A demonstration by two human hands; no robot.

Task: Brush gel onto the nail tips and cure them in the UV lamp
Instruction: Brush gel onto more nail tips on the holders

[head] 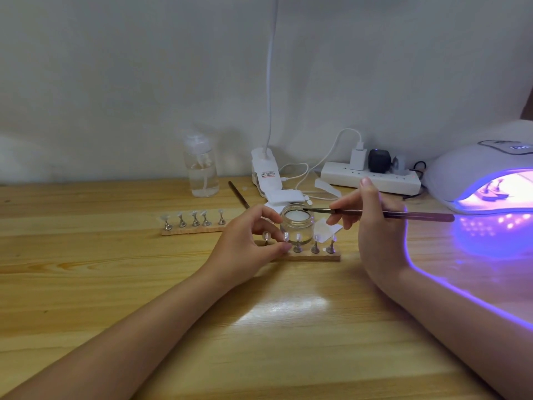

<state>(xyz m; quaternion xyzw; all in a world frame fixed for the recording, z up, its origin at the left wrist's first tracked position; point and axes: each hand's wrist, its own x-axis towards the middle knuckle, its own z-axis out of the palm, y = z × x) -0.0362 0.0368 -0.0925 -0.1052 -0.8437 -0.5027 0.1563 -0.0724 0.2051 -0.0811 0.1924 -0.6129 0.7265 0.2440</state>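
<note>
the gel jar [297,222] stands open on the wooden table [115,284], just behind a wooden strip [314,257] of stands carrying nail tips [298,236]. your right hand [372,223] pinches the brush [389,214] with its bristles over the jar's mouth; whether they touch the gel is hard to tell. your left hand [251,241] curls around the jar's left side, thumb and fingertips closed on the glass. a second strip of stands [193,223] sits to the left, well apart. at the right, the uv lamp [476,174] glows violet with stands inside. behind are a clear bottle [202,168] and a power strip [370,179]
</note>
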